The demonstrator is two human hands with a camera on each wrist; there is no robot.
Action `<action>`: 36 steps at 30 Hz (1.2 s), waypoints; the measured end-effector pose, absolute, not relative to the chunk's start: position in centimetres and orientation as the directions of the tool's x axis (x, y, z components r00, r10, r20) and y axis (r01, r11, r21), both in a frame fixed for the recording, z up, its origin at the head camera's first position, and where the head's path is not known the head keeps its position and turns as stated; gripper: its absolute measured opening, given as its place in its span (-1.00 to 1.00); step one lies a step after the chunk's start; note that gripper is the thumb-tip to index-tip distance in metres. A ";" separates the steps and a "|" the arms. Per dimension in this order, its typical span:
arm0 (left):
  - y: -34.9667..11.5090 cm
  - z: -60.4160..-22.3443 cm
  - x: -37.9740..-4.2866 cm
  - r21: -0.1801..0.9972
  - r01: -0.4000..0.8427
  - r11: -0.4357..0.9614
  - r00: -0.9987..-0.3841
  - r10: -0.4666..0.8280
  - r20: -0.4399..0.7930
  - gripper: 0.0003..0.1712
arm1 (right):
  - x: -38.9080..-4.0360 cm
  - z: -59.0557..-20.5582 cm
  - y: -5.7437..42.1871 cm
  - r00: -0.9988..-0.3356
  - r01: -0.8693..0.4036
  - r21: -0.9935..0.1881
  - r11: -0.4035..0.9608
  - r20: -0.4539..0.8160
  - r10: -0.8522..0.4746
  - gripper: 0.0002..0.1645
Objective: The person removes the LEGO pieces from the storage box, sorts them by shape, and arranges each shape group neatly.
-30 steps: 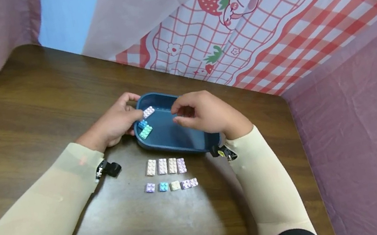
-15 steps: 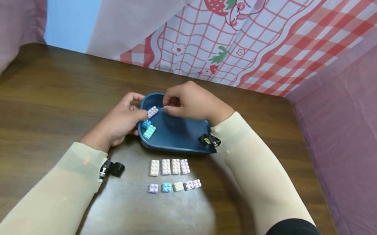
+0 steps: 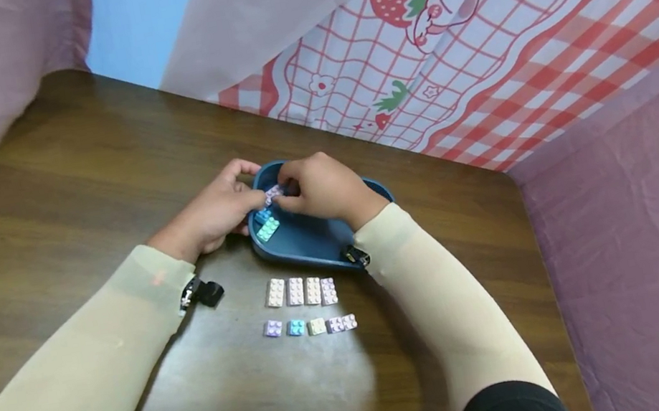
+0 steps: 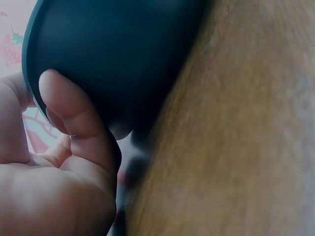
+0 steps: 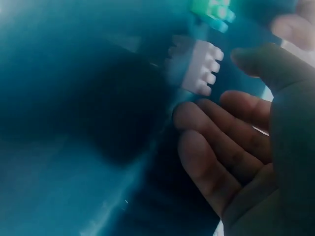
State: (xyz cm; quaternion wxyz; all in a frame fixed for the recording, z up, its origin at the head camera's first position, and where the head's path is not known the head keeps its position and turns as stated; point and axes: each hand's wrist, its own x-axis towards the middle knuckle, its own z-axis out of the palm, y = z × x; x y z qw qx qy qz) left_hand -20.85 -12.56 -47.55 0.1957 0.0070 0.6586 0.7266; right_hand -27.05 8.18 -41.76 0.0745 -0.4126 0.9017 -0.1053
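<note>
A dark blue tray [image 3: 309,238] with rounded ends lies on the table. My left hand [image 3: 219,213] grips its left end, the thumb [image 4: 69,103] over the rim. Inside that end are a pale pink toy brick [image 3: 273,192], a blue brick [image 3: 263,214] and a mint-green brick [image 3: 269,229]. My right hand [image 3: 327,191] reaches into the tray at the pink brick. In the right wrist view its thumb and fingers are spread beside the pink brick [image 5: 199,66], with gaps showing; the mint-green brick [image 5: 211,9] is just beyond.
On the brown table [image 3: 215,384] in front of the tray are two rows of bricks: long pale ones [image 3: 295,291] and, nearer, small ones including a blue brick [image 3: 296,327]. A strawberry-print cloth [image 3: 384,65] hangs behind; a pink curtain [image 3: 646,218] closes the right side.
My right hand has moved left across the tray and down to the pink brick. My left hand keeps its hold on the tray's end. The whole view has shifted slightly.
</note>
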 end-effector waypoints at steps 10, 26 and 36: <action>-12.6 -47.6 -20.9 0.963 -0.265 -0.043 -0.925 0.294 -0.241 -0.38 | -26.7 -42.8 7.7 -0.666 -0.725 -0.221 0.652 -0.013 -0.746 -0.58; -12.6 -47.5 -20.9 0.960 -0.278 -0.037 -0.921 0.295 -0.256 -0.40 | -26.8 -43.2 7.6 -0.691 -0.703 -0.218 0.676 -0.011 -0.722 -0.57; -12.6 -47.3 -20.8 0.960 -0.279 -0.028 -0.922 0.286 -0.260 -0.41 | -26.7 -43.3 7.5 -0.690 -0.709 -0.188 0.680 -0.017 -0.724 -0.57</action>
